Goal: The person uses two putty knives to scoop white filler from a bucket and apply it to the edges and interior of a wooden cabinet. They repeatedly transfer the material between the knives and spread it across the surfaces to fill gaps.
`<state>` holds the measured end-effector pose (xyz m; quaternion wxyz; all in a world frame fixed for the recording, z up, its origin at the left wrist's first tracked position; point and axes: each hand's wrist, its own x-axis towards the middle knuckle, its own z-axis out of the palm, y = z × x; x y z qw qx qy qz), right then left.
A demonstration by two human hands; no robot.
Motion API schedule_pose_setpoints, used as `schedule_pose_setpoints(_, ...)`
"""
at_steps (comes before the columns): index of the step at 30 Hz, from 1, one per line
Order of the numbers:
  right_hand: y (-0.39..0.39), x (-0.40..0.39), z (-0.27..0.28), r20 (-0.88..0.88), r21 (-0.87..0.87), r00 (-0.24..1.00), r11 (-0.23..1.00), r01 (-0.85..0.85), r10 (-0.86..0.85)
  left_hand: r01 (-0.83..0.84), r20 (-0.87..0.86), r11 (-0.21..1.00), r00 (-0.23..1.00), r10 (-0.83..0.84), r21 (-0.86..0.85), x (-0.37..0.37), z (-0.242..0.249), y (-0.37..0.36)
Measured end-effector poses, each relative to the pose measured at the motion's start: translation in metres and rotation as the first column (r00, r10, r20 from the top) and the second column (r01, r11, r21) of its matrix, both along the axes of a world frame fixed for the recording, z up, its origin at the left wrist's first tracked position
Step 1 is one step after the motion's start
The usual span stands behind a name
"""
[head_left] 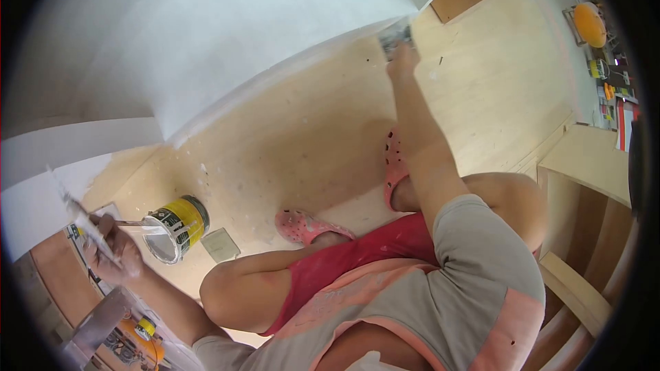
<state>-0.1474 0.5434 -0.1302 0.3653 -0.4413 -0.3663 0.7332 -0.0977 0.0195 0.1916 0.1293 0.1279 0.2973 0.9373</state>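
Observation:
My right hand [403, 62], stretched far forward, is closed on a broad grey-white putty knife [394, 38]. It is blurred and lies at the foot of the white wall [275, 14], where the wall meets the pale floor. At the left, my left hand [113, 251] is wrapped round a thin whitish flat tool [88, 220], seen nearly edge-on. A brown handle [129, 223] sticks out from the same hand toward the open can [180, 227]. The can has a yellow and black label, tilts in this view, and shows pale grey contents.
Beside the can lies a small greenish square [221, 245]. My pink clogs [302, 225] stand on the floor. A wooden cabinet with shelves [584, 233] is at the right. Further off are a yellow round object [590, 25] and several small items. A reflective panel [113, 333] sits at lower left.

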Motion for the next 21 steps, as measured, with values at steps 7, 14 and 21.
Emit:
schedule_pose_setpoints(7, 0.057, -0.031, -0.033, 0.041, -0.068, 0.996, 0.995, -0.073, 0.076, -0.098, 0.110, 0.995, 0.989, 0.098, -0.001, 0.017, -0.001, -0.005)
schedule_pose_setpoints(14, -0.106, -0.037, -0.027, -0.220, 0.155, 0.945, 0.965, -0.209, 0.240, -0.158, 0.207, 0.987, 0.966, 0.156, -0.006, 0.023, -0.017, -0.015)
schedule_pose_setpoints(21, -0.261, -0.018, -0.051, -0.068, -0.331, 0.890, 0.832, -0.446, 0.450, -0.148, 0.174, 0.989, 0.974, 0.147, -0.008, 0.019, -0.020, -0.011)
